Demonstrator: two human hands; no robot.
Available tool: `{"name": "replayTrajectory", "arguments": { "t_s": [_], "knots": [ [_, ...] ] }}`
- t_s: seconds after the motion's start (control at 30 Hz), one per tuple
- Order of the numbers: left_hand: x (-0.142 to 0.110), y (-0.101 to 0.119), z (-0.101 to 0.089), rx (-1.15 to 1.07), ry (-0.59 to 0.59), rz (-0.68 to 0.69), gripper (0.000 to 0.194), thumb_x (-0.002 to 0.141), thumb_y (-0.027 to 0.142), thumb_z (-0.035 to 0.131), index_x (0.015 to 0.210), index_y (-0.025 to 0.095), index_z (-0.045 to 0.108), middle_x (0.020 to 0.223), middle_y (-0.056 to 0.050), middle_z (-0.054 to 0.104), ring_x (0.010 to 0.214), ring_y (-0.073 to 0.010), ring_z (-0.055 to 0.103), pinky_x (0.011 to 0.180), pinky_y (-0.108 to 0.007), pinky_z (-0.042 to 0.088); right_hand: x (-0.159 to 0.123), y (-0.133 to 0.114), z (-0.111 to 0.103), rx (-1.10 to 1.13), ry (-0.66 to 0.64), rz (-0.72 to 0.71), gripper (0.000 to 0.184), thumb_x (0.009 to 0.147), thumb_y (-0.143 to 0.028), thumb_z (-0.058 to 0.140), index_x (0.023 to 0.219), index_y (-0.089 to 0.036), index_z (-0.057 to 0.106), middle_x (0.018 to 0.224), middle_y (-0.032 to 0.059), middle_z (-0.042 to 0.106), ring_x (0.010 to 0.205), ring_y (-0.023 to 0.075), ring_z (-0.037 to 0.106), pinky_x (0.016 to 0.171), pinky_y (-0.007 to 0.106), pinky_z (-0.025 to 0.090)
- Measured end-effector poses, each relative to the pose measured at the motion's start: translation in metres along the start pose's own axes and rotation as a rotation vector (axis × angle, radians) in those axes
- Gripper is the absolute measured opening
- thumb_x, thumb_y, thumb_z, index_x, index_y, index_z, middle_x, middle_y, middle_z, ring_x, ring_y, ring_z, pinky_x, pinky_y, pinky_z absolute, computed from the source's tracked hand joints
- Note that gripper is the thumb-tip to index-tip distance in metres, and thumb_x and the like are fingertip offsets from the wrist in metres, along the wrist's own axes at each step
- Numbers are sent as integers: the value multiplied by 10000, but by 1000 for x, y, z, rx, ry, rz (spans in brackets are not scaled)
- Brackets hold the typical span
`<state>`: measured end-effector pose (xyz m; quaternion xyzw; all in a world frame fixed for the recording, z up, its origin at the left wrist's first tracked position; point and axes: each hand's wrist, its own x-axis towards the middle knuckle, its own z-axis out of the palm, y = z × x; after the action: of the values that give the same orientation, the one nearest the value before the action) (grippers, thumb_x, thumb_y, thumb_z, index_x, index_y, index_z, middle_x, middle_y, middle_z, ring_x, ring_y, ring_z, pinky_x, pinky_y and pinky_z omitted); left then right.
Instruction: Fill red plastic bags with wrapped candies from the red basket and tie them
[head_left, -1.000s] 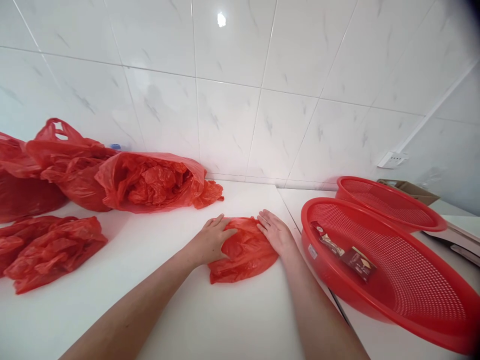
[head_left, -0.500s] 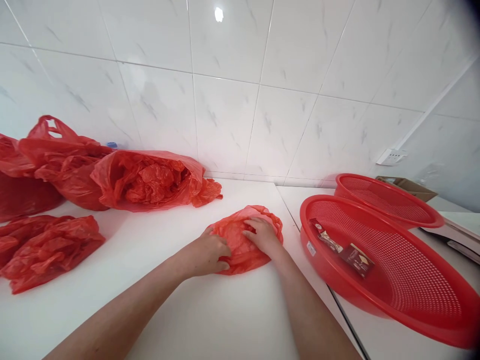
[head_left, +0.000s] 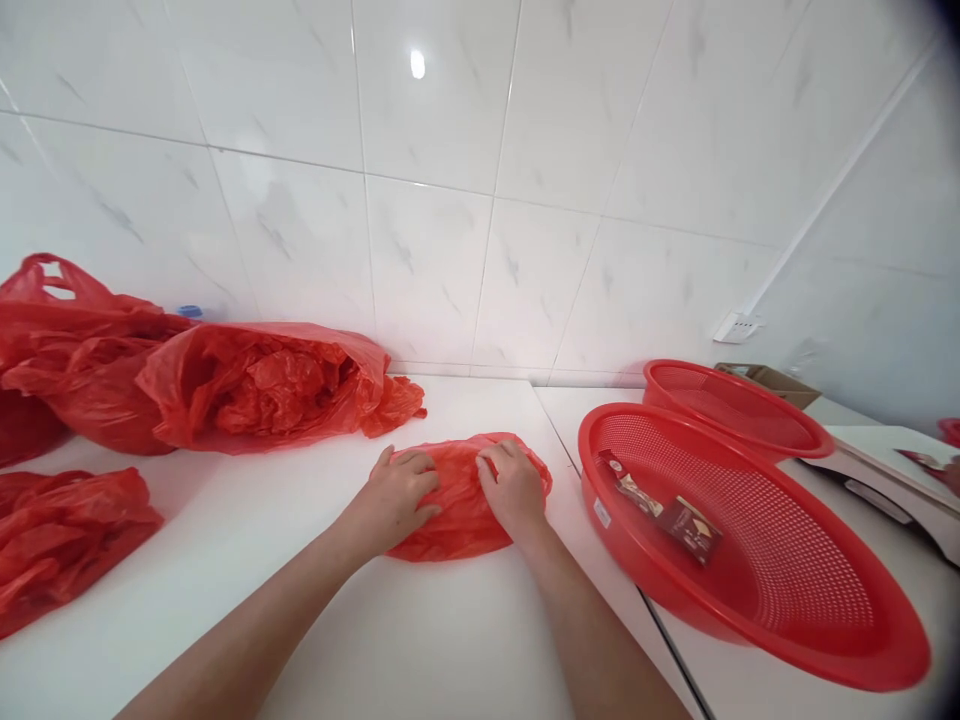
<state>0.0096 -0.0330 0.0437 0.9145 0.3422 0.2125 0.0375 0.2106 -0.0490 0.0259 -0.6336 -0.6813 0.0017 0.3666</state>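
A thin red plastic bag lies crumpled on the white table between my two hands. My left hand rests on the bag's left side, fingers bent and thumb held apart from them. Over its upper right part lies my right hand, with curved fingers pointing away from me and touching the plastic. Neither hand shows a closed grip, though some fingertips are partly hidden by the hands.
Left stand red bags stuffed with crumpled plastic, and a loose red heap. Right are a red perforated basket holding small brown packets, a second basket, a cardboard box and a white scale; a person's fingers show beyond.
The view has turned slightly right, so things sit further left. My hands are still on the bag; my left fingers are more raised and the bag spreads wider between the hands.
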Motion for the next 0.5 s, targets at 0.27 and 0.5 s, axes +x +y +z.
{"name": "replayTrajectory", "arguments": {
  "t_s": [0.27, 0.5],
  "knots": [
    [-13, -4, 0, 131, 144, 172, 248, 824, 375, 519, 991, 212, 600, 1005, -69, 634, 1037, -247, 534, 1055, -540, 140, -1, 2, 0, 21, 11, -8, 221, 882, -236, 384, 859, -240, 604, 889, 9, 591, 765, 129, 529, 667, 246, 417],
    [-27, -19, 6, 115, 138, 141, 276, 834, 408, 505, 1038, 250, 603, 1006, -57, 651, 981, -239, 575, 1054, -571, 93, -3, 1, 3, 40, -37, -23, 203, 858, -206, 416, 831, -231, 617, 894, -7, 621, 787, 119, 549, 697, 235, 425]
  ]
}}
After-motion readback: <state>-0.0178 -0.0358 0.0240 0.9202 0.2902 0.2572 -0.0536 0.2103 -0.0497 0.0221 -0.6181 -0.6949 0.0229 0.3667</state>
